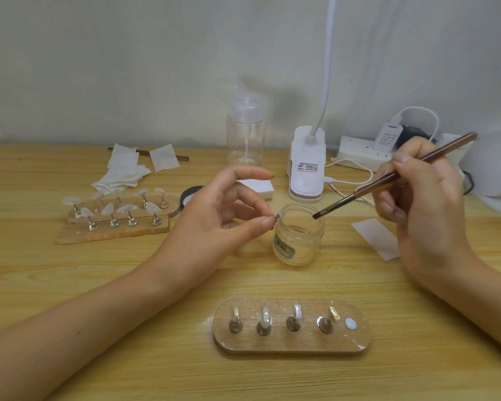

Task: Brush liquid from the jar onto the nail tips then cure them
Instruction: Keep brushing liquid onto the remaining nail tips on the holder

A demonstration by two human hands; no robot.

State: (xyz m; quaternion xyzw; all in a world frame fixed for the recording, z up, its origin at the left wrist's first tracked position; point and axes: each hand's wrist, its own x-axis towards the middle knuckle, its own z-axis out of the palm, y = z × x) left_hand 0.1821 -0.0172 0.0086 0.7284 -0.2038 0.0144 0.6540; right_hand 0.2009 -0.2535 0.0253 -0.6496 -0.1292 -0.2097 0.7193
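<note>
A small open glass jar [298,238] with clear liquid stands mid-table. My left hand [223,215] pinches a clear nail tip on its stand [278,217] just left of the jar's rim. My right hand [422,204] grips a brown brush [388,178], its flat bristles hovering over the jar's mouth. Near the front, an oval wooden holder [292,342] carries several nail tips on metal stands, with one white magnet spot bare at its right end.
Two wooden holders [113,230] with several nail tips sit at the left, behind them wipes [125,172] and another brush. A pump bottle [246,134], a white clip lamp [307,169], a power strip [359,154], the jar's lid [187,195] and a white curing lamp [495,166] stand behind.
</note>
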